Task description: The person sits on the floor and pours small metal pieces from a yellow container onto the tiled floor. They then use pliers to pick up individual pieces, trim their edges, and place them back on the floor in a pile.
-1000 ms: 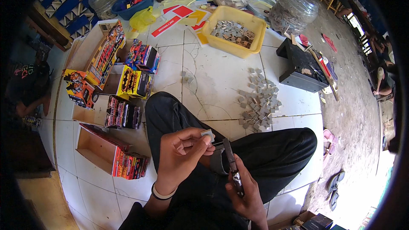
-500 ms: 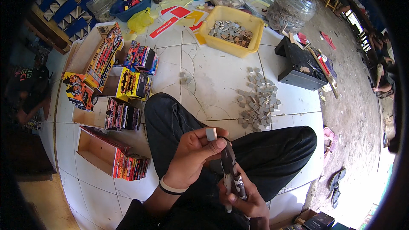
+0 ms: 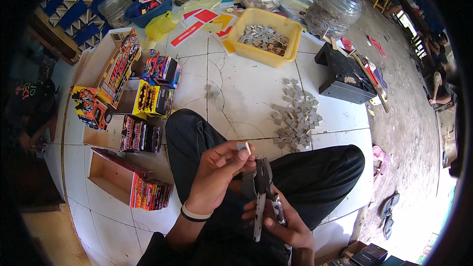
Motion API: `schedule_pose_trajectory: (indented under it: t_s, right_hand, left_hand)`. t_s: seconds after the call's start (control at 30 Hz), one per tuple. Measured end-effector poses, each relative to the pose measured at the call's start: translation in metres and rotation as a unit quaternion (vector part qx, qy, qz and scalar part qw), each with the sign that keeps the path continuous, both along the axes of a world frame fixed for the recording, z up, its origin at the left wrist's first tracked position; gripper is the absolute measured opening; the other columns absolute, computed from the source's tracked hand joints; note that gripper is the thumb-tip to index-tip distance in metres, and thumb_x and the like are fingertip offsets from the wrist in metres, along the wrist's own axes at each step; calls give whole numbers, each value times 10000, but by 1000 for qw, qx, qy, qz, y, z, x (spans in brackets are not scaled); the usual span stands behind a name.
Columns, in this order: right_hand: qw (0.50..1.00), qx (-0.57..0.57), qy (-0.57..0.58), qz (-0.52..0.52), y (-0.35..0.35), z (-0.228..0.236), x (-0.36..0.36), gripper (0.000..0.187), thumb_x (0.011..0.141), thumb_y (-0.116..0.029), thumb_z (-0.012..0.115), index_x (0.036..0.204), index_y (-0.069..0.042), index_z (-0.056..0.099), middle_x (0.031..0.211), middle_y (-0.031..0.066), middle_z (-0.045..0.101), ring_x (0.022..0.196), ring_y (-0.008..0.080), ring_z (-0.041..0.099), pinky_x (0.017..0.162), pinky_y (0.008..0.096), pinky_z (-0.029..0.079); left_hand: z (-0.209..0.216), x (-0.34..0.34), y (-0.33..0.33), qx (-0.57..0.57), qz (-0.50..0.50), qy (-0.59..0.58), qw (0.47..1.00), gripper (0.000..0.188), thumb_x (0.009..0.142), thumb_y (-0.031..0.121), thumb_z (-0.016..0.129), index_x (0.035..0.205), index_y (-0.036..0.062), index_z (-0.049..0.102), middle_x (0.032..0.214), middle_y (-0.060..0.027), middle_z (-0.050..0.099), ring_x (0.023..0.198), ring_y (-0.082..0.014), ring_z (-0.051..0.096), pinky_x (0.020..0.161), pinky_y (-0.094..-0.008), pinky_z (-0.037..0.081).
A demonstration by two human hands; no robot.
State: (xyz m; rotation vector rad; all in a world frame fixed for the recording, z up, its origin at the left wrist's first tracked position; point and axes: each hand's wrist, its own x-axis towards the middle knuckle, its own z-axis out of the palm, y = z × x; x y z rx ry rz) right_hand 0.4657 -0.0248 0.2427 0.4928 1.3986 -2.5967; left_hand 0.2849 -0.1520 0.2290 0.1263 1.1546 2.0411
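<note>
My left hand [image 3: 212, 175] pinches a small grey square piece with a pale wooden edge [image 3: 241, 146] between thumb and fingers. Just to its right and lower, my right hand [image 3: 288, 229] is wrapped round worn pliers [image 3: 263, 182] with dark jaws and flaking white handles. The jaws point up beside the left fingers, and the handles stand apart. I cannot tell whether anything sits in the jaws. Ahead on the tiles lies a loose pile of similar grey squares [image 3: 296, 113].
Toy trucks of printed wood [image 3: 106, 69] line the left side. A yellow tub [image 3: 236, 44] of grey squares stands ahead, with a low black stool [image 3: 345, 81] to its right. A few squares [image 3: 213, 92] lie left of the pile. Another person [image 3: 37, 103] sits far left.
The grey square has turned from showing its face to showing more of its wooden edge. My left hand has shifted slightly up and left, and the pliers' handles have spread further apart.
</note>
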Motion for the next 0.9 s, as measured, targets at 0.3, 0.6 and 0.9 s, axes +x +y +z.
schedule_pose_trajectory:
  t_s: [0.3, 0.6, 0.9]
  right_hand:
    - [999, 29, -20, -28, 1, 9, -6, 769, 1024, -96, 599, 1641, -44, 143, 1400, 185, 565, 1204, 245, 618, 996, 374, 501]
    - [999, 41, -13, -6, 0, 9, -8, 783, 995, -2, 595, 1639, -42, 152, 1303, 173, 580, 1121, 246, 627, 948, 386, 543]
    - [999, 33, -9, -11, -1, 12, -7, 771, 1008, -40, 611, 1637, -34, 165, 1245, 125, 577, 1028, 190, 607, 905, 338, 533]
  left_hand:
    - [4, -1, 4, -56, 2, 223, 973, 199, 958, 14, 704, 1147, -44, 729, 1089, -110, 724, 991, -150, 698, 928, -282, 554]
    - [8, 1, 1, -100, -10, 293, 951, 218, 921, -22, 725, 1136, -19, 755, 980, -68, 695, 912, -110, 678, 791, -229, 515]
    - [11, 3, -1, -113, -8, 307, 945, 210, 913, -20, 736, 1120, -3, 769, 948, -47, 679, 843, -61, 635, 694, -193, 466]
